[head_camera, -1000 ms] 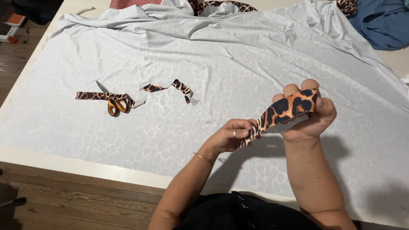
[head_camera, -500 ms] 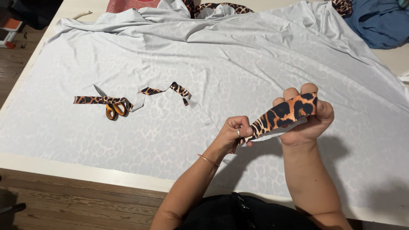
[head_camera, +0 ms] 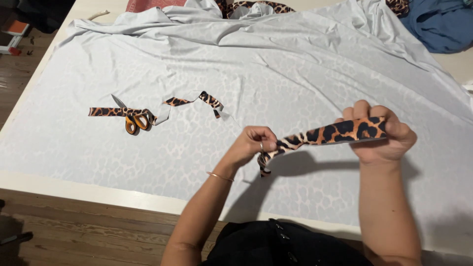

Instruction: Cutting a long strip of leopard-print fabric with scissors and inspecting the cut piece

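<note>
A leopard-print fabric strip [head_camera: 327, 134] is stretched between both hands above the pale grey cloth [head_camera: 256, 74]. My right hand [head_camera: 382, 135] grips its wide end, fingers curled over the top. My left hand [head_camera: 253, 144] pinches the narrow end, and a short tail hangs below it. A second leopard-print strip [head_camera: 187, 102] lies twisted on the cloth to the left, draped across orange-handled scissors [head_camera: 133, 120].
The pale grey cloth covers a white table [head_camera: 74, 187] whose near edge runs along the bottom. Bunched cloth, a red piece [head_camera: 148, 5] and more leopard fabric [head_camera: 256, 7] lie at the far side. Blue fabric [head_camera: 438, 27] sits at top right. Wooden floor lies left.
The strip has gone from tilted steeply up to the right to nearly level. My right hand has lowered and my left hand keeps its pinch on the narrow end.
</note>
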